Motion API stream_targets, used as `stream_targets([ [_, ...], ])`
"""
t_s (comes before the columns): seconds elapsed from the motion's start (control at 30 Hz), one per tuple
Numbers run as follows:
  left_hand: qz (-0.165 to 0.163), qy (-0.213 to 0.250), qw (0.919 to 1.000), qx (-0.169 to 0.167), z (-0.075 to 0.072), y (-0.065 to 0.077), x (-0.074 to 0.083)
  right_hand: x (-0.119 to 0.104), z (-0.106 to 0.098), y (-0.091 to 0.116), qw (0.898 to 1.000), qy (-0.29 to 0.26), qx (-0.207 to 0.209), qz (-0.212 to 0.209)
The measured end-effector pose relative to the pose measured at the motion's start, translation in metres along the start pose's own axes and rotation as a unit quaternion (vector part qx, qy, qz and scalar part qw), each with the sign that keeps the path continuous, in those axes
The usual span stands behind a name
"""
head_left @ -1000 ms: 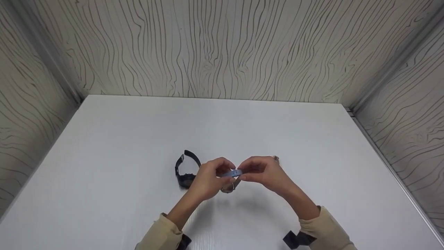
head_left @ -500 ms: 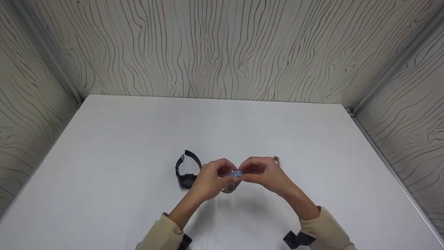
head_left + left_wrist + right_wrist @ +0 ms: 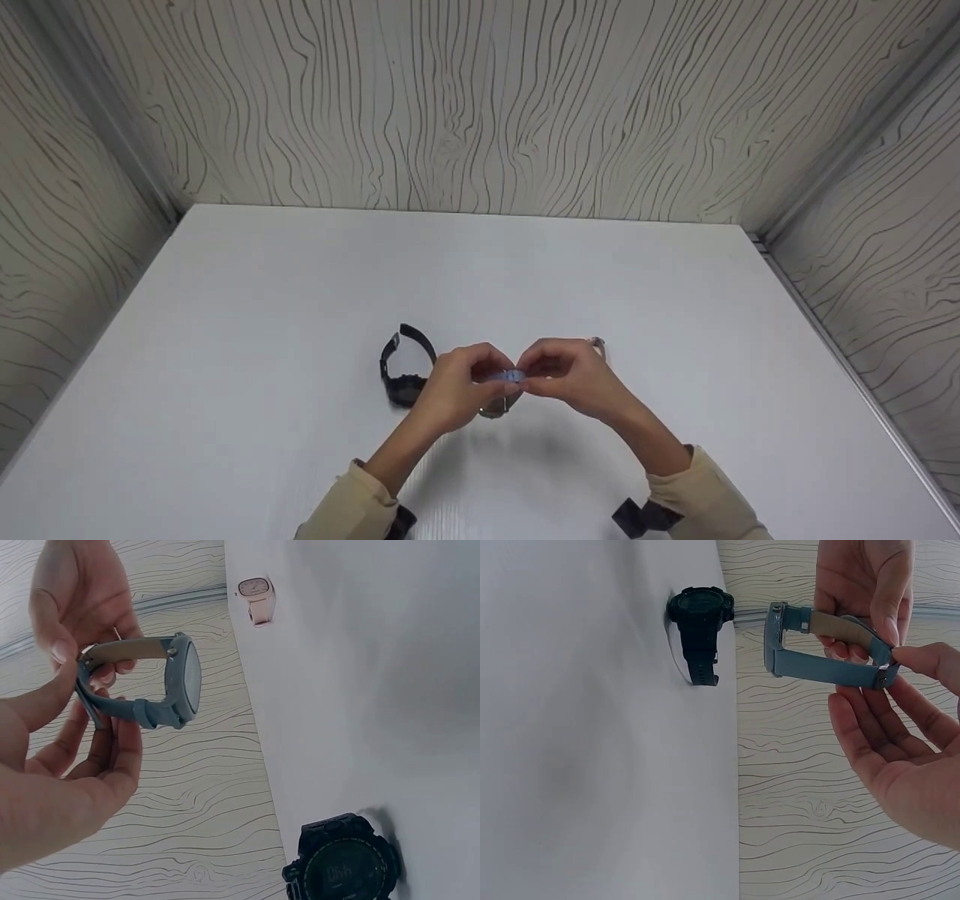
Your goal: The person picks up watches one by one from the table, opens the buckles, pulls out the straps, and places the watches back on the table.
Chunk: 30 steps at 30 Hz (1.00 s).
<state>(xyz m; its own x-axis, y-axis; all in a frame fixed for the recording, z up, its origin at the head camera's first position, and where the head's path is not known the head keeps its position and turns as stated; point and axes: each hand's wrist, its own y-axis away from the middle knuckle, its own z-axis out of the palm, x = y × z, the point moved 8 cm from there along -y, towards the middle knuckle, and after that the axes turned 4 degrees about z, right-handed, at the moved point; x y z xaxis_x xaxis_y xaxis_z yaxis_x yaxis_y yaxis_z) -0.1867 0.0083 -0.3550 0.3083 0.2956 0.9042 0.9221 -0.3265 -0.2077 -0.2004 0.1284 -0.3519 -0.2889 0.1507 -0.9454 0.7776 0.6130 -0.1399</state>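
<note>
Between my two hands, a blue wristwatch (image 3: 825,669) with a tan strap lining is held up over the table, its strap formed into a loop. My left hand (image 3: 454,386) pinches the strap near the buckle between thumb and fingers. From the other side my right hand (image 3: 574,375) pinches the same strap, the fingertips of both hands meeting there. In the left wrist view the round watch case (image 3: 187,679) faces away from the fingers. A black digital watch (image 3: 405,386) lies just left of my left hand, partly covered by it in the head view.
A small pink watch (image 3: 255,596) lies on the white table (image 3: 300,285) beyond my right hand, mostly hidden by it in the head view. Wood-patterned panels (image 3: 450,105) rise behind the table and at both sides.
My fingertips have drawn slightly closer together on the blue watch's strap. The black watch and the pink watch stay where they were.
</note>
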Motion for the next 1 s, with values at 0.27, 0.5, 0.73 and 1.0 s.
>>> stream_targets([
  [0.27, 0.005, 0.002, 1.0000, 0.000, -0.0016, -0.0011, 0.0030, -0.0008, -0.0001, -0.0018, 1.000, -0.001, 0.011, -0.006],
  [0.5, 0.000, 0.002, 1.0000, 0.002, -0.0040, -0.0020, 0.0024, 0.0017, -0.0037, -0.0019, 0.999, 0.011, 0.038, 0.009],
  [0.73, -0.001, 0.001, 1.0000, 0.005, -0.0044, -0.0020, 0.0022, 0.0028, -0.0035, -0.0014, 0.999, 0.015, 0.040, 0.024],
  [1.0, -0.010, -0.006, 0.9999, 0.012, -0.0051, -0.0032, 0.0025, -0.0020, 0.0000, -0.0026, 0.998, 0.037, 0.021, 0.036],
])
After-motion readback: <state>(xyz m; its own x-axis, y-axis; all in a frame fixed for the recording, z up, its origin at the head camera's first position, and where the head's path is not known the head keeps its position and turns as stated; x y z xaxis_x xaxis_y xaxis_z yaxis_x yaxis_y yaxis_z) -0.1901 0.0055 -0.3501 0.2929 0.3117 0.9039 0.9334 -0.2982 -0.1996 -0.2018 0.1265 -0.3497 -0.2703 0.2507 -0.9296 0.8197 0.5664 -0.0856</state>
